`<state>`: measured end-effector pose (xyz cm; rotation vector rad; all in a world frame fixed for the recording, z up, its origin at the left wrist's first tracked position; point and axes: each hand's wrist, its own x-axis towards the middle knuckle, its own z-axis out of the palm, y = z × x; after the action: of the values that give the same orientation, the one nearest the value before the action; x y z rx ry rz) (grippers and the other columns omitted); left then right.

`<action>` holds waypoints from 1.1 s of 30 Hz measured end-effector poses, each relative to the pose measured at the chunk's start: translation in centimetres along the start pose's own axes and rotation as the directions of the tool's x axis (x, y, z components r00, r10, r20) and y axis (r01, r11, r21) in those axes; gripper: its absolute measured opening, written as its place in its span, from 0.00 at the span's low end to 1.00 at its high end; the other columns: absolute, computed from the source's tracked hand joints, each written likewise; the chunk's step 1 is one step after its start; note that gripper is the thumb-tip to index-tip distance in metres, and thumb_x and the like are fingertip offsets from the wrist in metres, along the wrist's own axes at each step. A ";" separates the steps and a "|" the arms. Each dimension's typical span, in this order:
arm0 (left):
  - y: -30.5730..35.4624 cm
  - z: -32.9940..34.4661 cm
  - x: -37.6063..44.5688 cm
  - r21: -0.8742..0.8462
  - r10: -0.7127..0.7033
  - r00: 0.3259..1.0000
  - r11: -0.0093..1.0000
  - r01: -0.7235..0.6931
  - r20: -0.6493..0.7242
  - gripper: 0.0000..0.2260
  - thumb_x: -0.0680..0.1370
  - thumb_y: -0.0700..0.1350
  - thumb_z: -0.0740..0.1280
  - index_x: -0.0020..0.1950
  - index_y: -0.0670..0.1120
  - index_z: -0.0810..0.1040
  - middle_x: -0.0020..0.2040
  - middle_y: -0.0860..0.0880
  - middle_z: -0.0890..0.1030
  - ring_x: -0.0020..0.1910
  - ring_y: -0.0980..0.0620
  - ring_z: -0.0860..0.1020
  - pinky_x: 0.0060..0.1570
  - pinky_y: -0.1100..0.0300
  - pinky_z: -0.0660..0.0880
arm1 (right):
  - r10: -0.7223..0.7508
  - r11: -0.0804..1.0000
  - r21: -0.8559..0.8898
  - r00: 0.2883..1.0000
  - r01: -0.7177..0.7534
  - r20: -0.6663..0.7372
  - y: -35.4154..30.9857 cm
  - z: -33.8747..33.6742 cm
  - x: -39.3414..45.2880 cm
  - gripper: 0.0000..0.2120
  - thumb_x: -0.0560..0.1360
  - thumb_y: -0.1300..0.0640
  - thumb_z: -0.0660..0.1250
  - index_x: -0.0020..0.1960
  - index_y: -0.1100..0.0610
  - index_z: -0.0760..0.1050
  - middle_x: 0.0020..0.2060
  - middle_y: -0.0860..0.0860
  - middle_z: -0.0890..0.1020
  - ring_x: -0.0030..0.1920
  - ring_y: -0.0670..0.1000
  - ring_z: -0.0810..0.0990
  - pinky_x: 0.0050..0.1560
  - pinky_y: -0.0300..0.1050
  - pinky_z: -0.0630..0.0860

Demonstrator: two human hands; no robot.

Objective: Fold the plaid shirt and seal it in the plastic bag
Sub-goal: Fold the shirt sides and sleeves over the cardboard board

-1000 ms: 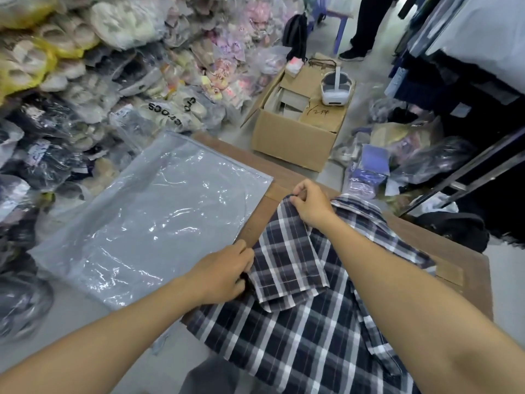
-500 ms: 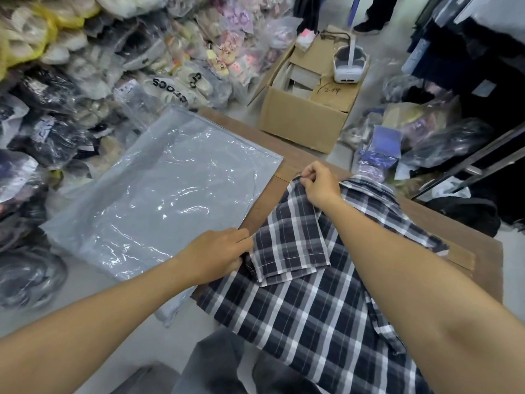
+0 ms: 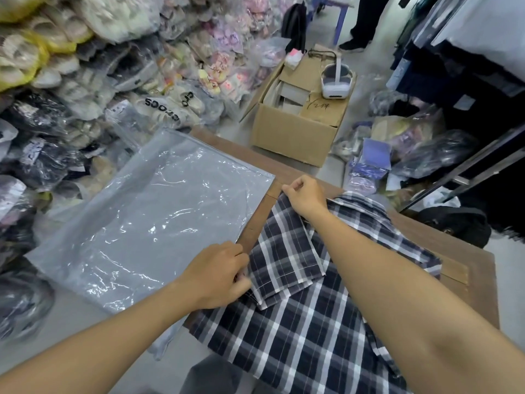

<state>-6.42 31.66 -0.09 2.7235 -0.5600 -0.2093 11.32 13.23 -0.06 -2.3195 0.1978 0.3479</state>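
From the head view, your left hand point(image 3: 218, 275) pinches the near end of the folded sleeve edge and your right hand point(image 3: 305, 194) pinches its far end, so the fold lies straight on the plaid shirt point(image 3: 298, 331). Just left of both grips, the plastic bag point(image 3: 147, 223) lies flat, handy for loading.

cardboard box point(image 3: 295, 137), white headset point(image 3: 336, 81), bagged shoes point(image 3: 167, 106)
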 end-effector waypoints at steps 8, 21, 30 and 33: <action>1.7 1.3 2.4 0.119 0.150 0.988 0.981 -0.154 0.041 0.31 0.76 0.63 0.64 0.71 0.44 0.69 0.71 0.45 0.69 0.71 0.46 0.66 0.70 0.51 0.67 | 0.113 0.961 -0.276 0.859 0.034 0.500 1.1 -3.7 -1.0 0.23 0.69 0.44 0.78 0.37 0.55 0.67 0.30 0.54 0.75 0.32 0.53 0.76 0.35 0.46 0.79; 1.7 3.4 1.7 0.171 0.052 0.964 0.980 -0.099 0.261 0.48 0.71 0.79 0.46 0.80 0.49 0.37 0.79 0.46 0.33 0.77 0.49 0.30 0.77 0.48 0.37 | 0.204 0.914 -0.400 0.771 0.071 0.603 2.9 -5.4 -3.2 0.28 0.63 0.50 0.84 0.52 0.58 0.71 0.43 0.55 0.82 0.34 0.49 0.80 0.37 0.43 0.82; -0.5 1.9 2.1 0.032 0.100 0.962 0.993 -0.111 0.252 0.27 0.84 0.58 0.43 0.80 0.50 0.39 0.81 0.55 0.40 0.77 0.62 0.34 0.78 0.58 0.41 | 0.162 0.964 -0.265 0.745 0.021 0.648 5.5 -6.6 -3.6 0.19 0.71 0.61 0.78 0.52 0.57 0.69 0.40 0.55 0.82 0.34 0.49 0.82 0.37 0.40 0.82; -0.6 1.8 2.2 0.032 0.107 0.959 0.992 -0.119 0.262 0.27 0.84 0.57 0.43 0.80 0.51 0.39 0.81 0.56 0.39 0.77 0.62 0.34 0.77 0.60 0.40 | 0.203 0.962 -0.272 0.686 -0.008 0.699 6.1 -6.9 -4.7 0.20 0.70 0.55 0.79 0.54 0.63 0.74 0.45 0.57 0.83 0.41 0.50 0.84 0.43 0.42 0.83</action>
<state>-4.63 30.73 -2.09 2.7161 -0.8005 -0.5362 6.63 4.20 1.84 -2.2155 -0.1193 1.3906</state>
